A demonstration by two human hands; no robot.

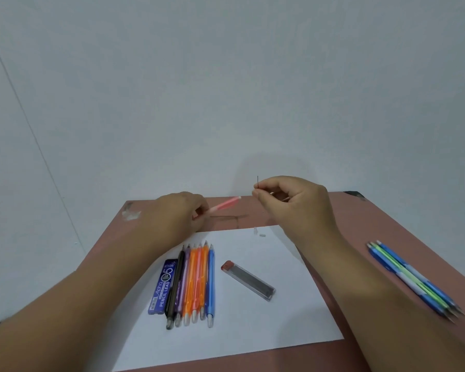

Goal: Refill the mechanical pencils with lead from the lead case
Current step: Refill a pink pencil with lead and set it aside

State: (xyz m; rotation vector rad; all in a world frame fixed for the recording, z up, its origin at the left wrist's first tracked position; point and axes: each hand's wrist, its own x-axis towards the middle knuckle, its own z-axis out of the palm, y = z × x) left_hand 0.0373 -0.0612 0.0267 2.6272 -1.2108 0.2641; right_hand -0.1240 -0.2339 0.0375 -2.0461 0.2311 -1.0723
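Observation:
My left hand [184,214] grips a pink mechanical pencil [224,204], its open white end pointing right and slightly up. My right hand [293,202] pinches a thin dark lead [257,181] that stands upright, just right of and above the pencil's end, apart from it. A clear lead case [249,280] with a red cap lies on the white paper [253,331]. Two small white parts [258,232], probably the pencil's cap and eraser, lie on the paper's far edge.
Several pencils [193,283] in black, purple, orange and blue lie in a row on the paper beside a blue lead box [163,287]. Three blue and green pencils [414,280] lie on the pink table [360,224] at the right. A wall stands behind.

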